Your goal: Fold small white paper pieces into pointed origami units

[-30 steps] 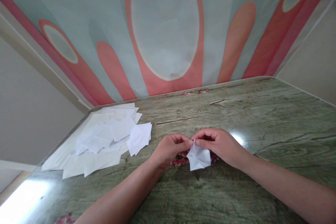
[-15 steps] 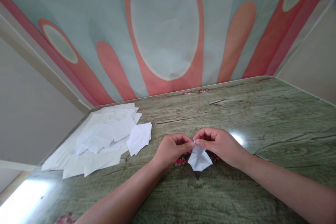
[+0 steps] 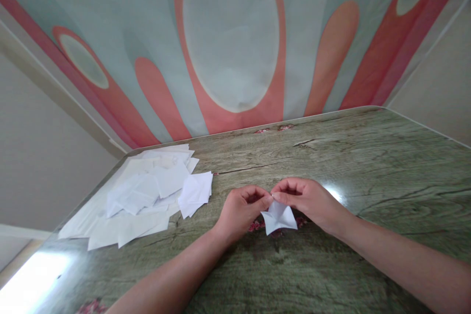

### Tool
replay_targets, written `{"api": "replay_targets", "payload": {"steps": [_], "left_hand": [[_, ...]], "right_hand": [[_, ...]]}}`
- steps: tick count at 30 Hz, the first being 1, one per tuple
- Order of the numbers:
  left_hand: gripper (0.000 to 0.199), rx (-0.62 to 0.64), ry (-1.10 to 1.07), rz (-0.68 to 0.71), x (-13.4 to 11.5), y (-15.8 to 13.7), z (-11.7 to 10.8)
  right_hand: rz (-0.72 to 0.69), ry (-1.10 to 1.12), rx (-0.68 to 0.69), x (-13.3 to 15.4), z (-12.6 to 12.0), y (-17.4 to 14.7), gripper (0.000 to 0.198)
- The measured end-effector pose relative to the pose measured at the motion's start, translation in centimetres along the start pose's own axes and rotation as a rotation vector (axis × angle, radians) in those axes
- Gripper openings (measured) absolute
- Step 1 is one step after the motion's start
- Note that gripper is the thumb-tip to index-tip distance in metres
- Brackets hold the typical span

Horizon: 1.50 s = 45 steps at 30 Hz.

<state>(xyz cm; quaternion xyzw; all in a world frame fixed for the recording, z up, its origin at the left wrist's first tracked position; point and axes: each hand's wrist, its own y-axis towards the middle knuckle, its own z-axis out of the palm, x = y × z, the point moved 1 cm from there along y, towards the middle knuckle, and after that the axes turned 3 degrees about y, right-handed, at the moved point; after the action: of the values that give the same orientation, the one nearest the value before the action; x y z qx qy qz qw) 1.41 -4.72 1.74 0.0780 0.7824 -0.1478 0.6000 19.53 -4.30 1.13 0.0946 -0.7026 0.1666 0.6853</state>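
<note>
A small piece of folded white paper [image 3: 280, 219] hangs from my fingertips just above the table, its lower edge flared out with pointed corners. My left hand [image 3: 245, 208] pinches its top edge between thumb and finger. Right beside that, my right hand [image 3: 307, 201] pinches the same top edge, the fingertips of both hands almost touching. The tip of the paper between the fingers is mostly hidden. To the left of my left hand lies a short stack of small white papers [image 3: 196, 194].
A wide, uneven pile of white paper sheets [image 3: 127, 221] covers the left part of the wood-patterned table [image 3: 368, 167]. Behind the table's far edge rises a wall covering [image 3: 235, 122] with coral and grey shapes. Light glares on the table at the lower left.
The folded paper has tilted up slightly and its lower part has spread wider, with the corners standing out more. Both hands keep their pinch almost in the same place.
</note>
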Motion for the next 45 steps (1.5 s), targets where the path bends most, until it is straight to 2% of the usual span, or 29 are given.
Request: {"api": "replay_targets", "payload": {"steps": [10,19,24,30,35,38,42,44,45], "left_hand": [[0.018,-0.142,0.382,0.202,-1.1,-0.4,-0.1],[0.016,-0.154,0.542,0.325,-0.9,-0.7,0.1],[0.016,-0.143,0.485,0.259,-1.0,-0.7,0.2],[0.020,0.016,0.232,0.037,-0.3,-0.3,0.2],[0.021,0.041,0.179,0.003,-0.5,-0.3,0.4],[0.020,-0.034,0.280,0.057,-0.7,-0.3,0.3],[0.019,-0.246,0.430,0.180,-0.7,-0.2,-0.2],[0.020,-0.332,0.438,0.194,-0.4,-0.1,-0.4],[0.020,-0.359,0.427,0.193,-0.3,-0.1,-0.4]], "right_hand": [[-0.024,-0.142,-0.023,0.4,-0.1,-0.1,0.022],[-0.048,-0.273,-0.069,1.2,0.4,-0.7,0.020],[-0.105,-0.343,-0.088,1.0,0.3,-0.6,0.019],[-0.204,-0.411,-0.122,1.3,-0.1,-0.5,0.020],[-0.245,-0.429,-0.088,1.1,0.1,-0.4,0.018],[-0.267,-0.428,-0.101,1.0,0.1,-0.3,0.018],[-0.418,-0.469,-0.255,1.4,0.1,-0.9,0.016],[-0.509,-0.523,-0.237,1.5,0.6,-1.4,0.009],[-0.554,-0.560,-0.210,1.4,1.0,-1.6,0.015]]}}
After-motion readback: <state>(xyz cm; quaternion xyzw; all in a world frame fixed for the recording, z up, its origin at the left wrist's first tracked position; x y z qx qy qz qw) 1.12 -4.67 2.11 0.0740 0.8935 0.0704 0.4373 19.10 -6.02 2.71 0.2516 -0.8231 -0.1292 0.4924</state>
